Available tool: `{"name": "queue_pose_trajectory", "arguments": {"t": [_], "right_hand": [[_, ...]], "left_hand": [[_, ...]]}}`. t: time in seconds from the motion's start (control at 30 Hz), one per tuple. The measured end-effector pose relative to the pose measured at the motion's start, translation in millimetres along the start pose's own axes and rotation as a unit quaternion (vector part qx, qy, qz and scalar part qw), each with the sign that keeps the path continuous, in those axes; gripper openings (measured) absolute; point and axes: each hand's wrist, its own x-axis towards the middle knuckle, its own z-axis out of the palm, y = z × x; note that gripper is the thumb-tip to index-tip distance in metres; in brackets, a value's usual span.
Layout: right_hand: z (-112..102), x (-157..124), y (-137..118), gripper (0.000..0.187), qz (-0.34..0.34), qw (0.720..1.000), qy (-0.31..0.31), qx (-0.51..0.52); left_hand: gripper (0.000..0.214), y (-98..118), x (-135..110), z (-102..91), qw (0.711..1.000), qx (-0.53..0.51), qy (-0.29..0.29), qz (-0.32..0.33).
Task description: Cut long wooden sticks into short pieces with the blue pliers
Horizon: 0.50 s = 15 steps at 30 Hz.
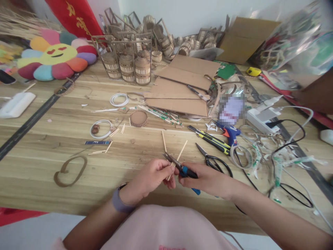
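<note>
My left grip (153,175) pinches a thin wooden stick (182,149). My right grip (204,178) clasps blue-handled cutters (185,170), blades just beside it. Black scissors (206,156) lie nearby on the table (39,180).

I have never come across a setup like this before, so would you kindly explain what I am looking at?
There is no machine here, just a person working with two bare hands. The single picture comes from a camera worn on the head, looking forward and down.

The left hand holds at least one thin wooden stick. The right hand grips a plier-like tool with blue and black handles.

On the wooden table lie black scissors, a yellow-and-black utility knife, a blue glue gun and flat cardboard pieces. Farther back are small round containers in frames, and a flower-shaped cushion on the picture's left.
</note>
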Motion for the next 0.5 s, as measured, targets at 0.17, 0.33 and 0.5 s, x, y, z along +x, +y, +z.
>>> {"name": "queue_pose_trajectory", "arguments": {"t": [0.17,0.33,0.5], "right_hand": [[4,1,3,0.011,0.029,0.999,-0.031,-0.011],[8,2,2,0.006,0.041,0.998,-0.012,-0.057],[13,3,6,0.006,0.027,0.997,0.023,-0.065]], "left_hand": [[0.041,3,0,-0.7,1.0,0.028,-0.01,0.01],[0.041,4,0,-1.2,0.999,0.048,-0.009,0.014],[0.04,3,1,-1.7,0.997,0.071,-0.011,0.022]]}}
